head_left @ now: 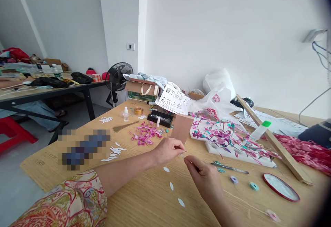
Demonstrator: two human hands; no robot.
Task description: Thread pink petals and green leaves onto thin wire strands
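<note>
My left hand (168, 150) and my right hand (203, 173) are close together above the table, fingertips pinched and nearly meeting. Something thin and pale shows between them, too small to name. Below them, three white leaf-shaped pieces (171, 186) lie in a row. From beside my right forearm a pale thread (244, 201) runs to a pink-and-white spool (272, 215). Right of my right hand lie tweezers (232, 168), a lilac spool (234, 179) and a teal spool (254, 186).
Pink petals (146, 133), white strips (115, 152) and a small clear bottle (126, 114) lie on the left. Pink-purple flower sprays (227, 135) rest on white foam. A wooden bar (274, 141) slants at right, near a red-rimmed round dish (281, 187). A fan (119, 77) stands behind.
</note>
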